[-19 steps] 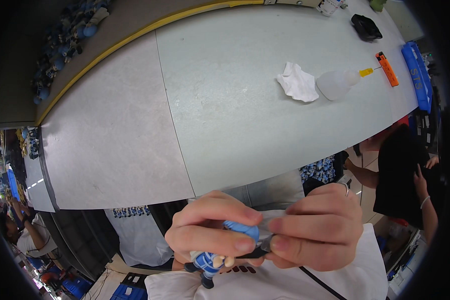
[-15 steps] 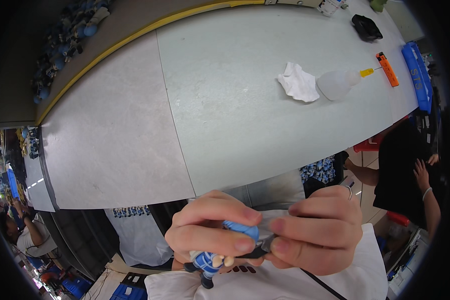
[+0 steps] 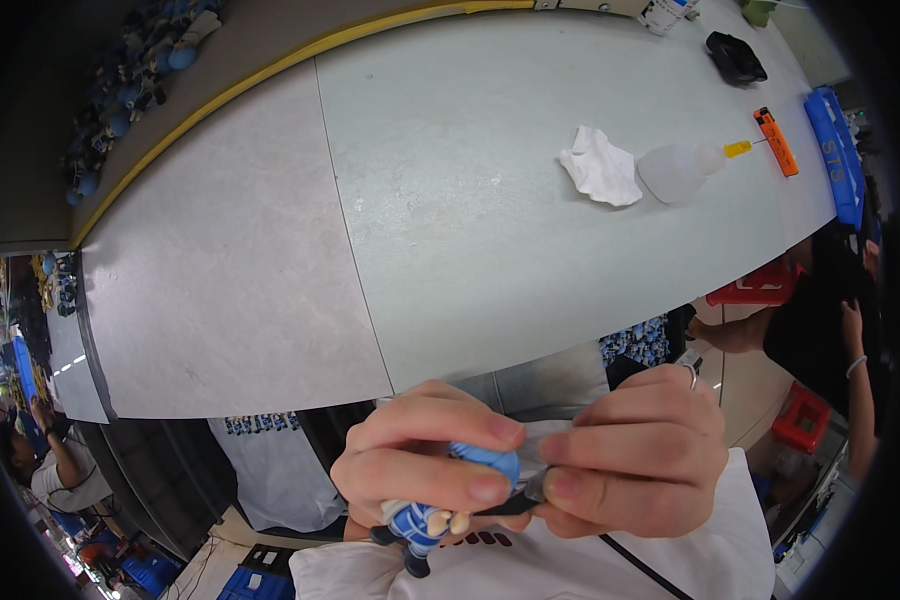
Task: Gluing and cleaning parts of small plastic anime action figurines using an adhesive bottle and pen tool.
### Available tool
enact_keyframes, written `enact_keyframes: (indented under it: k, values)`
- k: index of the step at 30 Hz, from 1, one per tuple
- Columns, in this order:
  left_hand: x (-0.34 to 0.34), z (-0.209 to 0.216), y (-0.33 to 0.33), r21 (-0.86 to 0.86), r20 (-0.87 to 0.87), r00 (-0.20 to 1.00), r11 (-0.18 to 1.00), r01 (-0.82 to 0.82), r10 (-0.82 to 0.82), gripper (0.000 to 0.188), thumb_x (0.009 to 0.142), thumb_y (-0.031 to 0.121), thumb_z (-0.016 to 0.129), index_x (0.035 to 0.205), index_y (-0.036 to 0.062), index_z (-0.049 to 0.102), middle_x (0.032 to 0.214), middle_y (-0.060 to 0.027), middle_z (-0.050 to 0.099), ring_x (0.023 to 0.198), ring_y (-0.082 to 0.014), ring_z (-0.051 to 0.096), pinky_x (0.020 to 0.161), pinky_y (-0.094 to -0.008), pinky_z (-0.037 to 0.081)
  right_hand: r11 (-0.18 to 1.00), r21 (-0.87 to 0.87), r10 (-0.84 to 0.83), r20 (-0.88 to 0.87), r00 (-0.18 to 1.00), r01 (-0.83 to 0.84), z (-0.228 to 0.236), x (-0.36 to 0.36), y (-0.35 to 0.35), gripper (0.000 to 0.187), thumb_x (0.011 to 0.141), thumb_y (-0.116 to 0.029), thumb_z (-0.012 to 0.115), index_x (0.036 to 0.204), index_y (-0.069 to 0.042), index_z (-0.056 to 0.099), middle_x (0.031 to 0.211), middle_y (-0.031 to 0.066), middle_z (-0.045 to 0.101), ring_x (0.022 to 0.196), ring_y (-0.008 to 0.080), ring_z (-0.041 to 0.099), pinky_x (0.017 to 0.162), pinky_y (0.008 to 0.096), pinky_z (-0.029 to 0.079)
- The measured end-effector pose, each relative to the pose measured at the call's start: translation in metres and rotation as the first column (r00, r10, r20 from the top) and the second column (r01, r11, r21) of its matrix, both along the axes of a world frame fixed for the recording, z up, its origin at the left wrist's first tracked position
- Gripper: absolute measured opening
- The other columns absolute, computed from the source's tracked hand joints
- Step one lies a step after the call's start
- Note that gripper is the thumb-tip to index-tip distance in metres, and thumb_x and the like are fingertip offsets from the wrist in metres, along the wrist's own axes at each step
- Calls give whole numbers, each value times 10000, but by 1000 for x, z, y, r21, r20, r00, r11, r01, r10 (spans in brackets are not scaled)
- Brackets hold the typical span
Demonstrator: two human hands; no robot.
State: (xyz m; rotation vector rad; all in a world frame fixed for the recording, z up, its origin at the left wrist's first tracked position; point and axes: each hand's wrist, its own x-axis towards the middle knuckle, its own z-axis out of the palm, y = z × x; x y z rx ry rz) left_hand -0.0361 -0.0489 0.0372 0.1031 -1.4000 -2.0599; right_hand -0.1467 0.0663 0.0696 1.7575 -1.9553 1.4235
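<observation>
My left hand grips a small figurine with a light blue head and a blue-and-white striped body. The figurine tilts below the fingers, its dark feet pointing down. My right hand is closed beside it, thumb and fingers pinching a dark, partly see-through piece at the figurine's head. What that piece is, I cannot make out, since the fingers cover most of it. Both hands are held in front of the table's near edge, over my white shirt.
On the table lie a crumpled white tissue, a squeeze bottle with a yellow needle tip, an orange cutter and a black dish. More figurines fill the shelf at far left. Another person is at the right.
My right hand has shifted slightly at the pinched piece, while my left hand and the figurine stay put. The person at the right has moved, and a red stool shows more.
</observation>
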Motion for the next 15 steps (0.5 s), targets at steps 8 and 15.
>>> enact_keyframes:
  k: [8, 15]
  values:
    - [-2, -5, 1, -8, -33, 999, 999, -41, 41, 341, 560, 42, 787, 838, 81, 593, 916, -143, 580, 754, -225, 605, 599, -274, 496, 1000, -9, -14, -41, 999, 13, -1, 0, 2, 215, 666, -194, 712, 804, -97, 579, 762, 27, 597, 595, 130, 516, 465, 213, 370]
    - [-3, -8, -2, -73, -76, 995, 994, -78, 72, 340, 559, 57, 790, 843, 77, 604, 927, -156, 584, 715, -211, 594, 581, -266, 483, 999, 42, 35, -12, 999, -34, 2, -5, 4, 224, 681, -212, 711, 810, -86, 578, 756, 42, 601, 596, 131, 517, 467, 209, 377]
